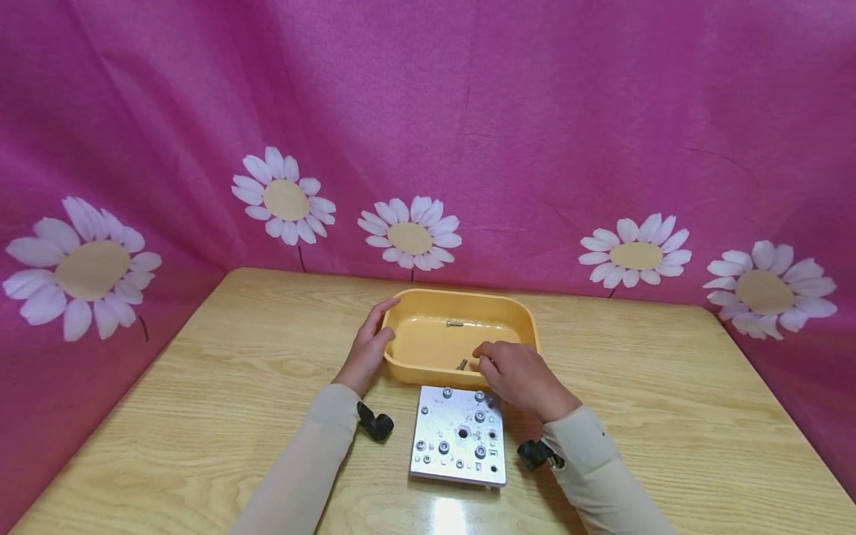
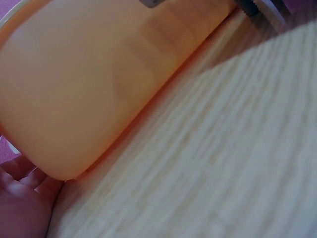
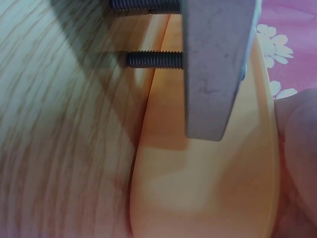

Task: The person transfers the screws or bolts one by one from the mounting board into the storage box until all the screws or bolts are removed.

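A yellow plastic bin (image 1: 428, 375) sits on the table. My left hand (image 1: 366, 343) grips its left end, thumb at the rim and fingers along the outside; in the left wrist view that hand (image 2: 25, 198) shows behind the bin's corner. My right hand (image 1: 524, 375) reaches over the front rim with bent fingers inside the bin; I cannot tell whether they pinch anything. Just left of those fingertips lies a small screw (image 1: 462, 365). Another screw (image 1: 455, 323) lies toward the bin's back wall. Before the bin stands a metal plate (image 1: 444, 423) carrying several socket-head screws.
Threaded screw shanks (image 3: 156, 59) stick out beneath the plate in the right wrist view. The wooden table (image 1: 227, 386) extends to both sides. A pink cloth (image 1: 508, 134) with printed daisies hangs behind. Black wrist mounts (image 1: 376, 423) sit at both cuffs.
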The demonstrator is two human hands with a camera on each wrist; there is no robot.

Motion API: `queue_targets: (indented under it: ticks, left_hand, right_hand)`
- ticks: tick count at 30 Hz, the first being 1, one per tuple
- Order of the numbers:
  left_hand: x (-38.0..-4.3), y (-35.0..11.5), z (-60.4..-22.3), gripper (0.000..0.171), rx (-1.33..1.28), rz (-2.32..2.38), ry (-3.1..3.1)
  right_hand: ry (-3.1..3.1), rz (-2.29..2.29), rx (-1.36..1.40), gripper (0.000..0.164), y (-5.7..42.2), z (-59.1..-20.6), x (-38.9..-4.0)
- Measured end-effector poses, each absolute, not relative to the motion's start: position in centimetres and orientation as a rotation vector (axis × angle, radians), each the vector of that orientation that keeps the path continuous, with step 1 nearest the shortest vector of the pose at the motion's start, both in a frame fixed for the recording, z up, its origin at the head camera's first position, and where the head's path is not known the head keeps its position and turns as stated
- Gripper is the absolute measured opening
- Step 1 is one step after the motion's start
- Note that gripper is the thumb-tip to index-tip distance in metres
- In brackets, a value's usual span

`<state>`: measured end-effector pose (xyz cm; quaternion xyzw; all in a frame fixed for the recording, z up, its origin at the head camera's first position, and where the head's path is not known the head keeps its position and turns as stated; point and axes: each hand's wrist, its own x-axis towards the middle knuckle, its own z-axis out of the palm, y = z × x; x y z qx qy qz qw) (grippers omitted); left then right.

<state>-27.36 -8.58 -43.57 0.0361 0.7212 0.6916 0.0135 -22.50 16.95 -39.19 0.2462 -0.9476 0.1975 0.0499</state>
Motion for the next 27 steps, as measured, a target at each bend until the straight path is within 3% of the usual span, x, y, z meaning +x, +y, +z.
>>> queue_targets:
  ticks: [5,12,27]
  left_hand:
    - [-25.9,-8.4,-41.5,0.059,0.129,2.143,2.251]
    - [-27.6,-8.5,-44.3,0.059,0.144,2.187,2.277]
    - [-27.4,-8.4,-44.2,0.059,0.139,2.195,2.299]
  right_hand:
    - [-2.884,0.631,0.749,0.024,17.0,-39.2,-22.6]
    - [-2.875,0.752,0.731,0.022,17.1,-38.9,-22.9]
    - [-2.843,0.762,0.899,0.020,15.7,-35.5,-20.4]
